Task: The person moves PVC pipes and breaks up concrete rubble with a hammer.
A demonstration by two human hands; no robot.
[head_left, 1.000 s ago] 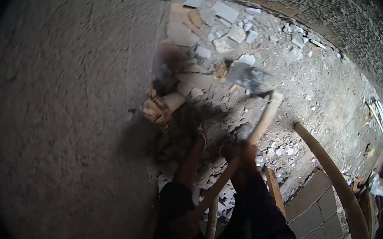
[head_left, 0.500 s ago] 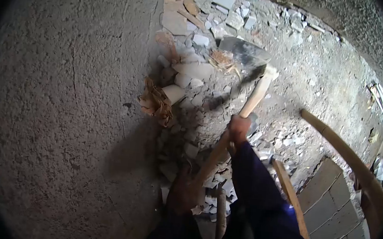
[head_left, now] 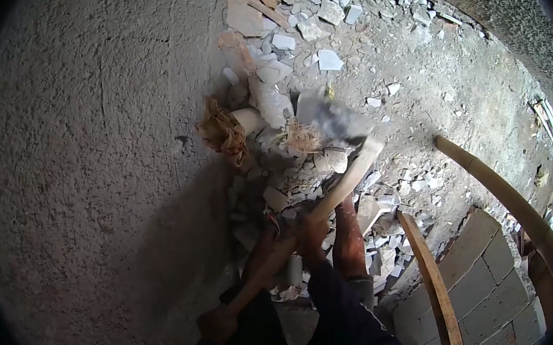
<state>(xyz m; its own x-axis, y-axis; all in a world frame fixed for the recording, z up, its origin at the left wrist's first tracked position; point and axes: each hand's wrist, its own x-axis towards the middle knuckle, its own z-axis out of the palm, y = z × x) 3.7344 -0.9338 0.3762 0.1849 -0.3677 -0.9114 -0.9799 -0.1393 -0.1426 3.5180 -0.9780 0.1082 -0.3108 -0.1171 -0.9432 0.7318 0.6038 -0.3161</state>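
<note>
Both my hands are wrapped round the wooden handle of a hoe (head_left: 347, 184). My left hand (head_left: 216, 325) grips the rear end of the handle, low in the view and in shadow. Farther up the handle, my right hand (head_left: 312, 234) is closed on it. The hoe's blade (head_left: 340, 120), blurred by motion, is down at the rubble, just beyond a clump of dry straw-like fibres (head_left: 304, 138). Broken tile and stone rubble (head_left: 276, 199) lies round my legs and under the handle.
A rough plastered wall (head_left: 94, 128) rises on the left. Crumpled brown paper (head_left: 222, 133) lies at its foot. On the right are a curved bamboo pole (head_left: 501, 194), a wooden strip (head_left: 435, 287) and a panel of grey blocks (head_left: 484, 292).
The hoe has come back toward me, its blade lower in view. Both hands have moved down and closer to my body. The fibre clump has shifted nearer.
</note>
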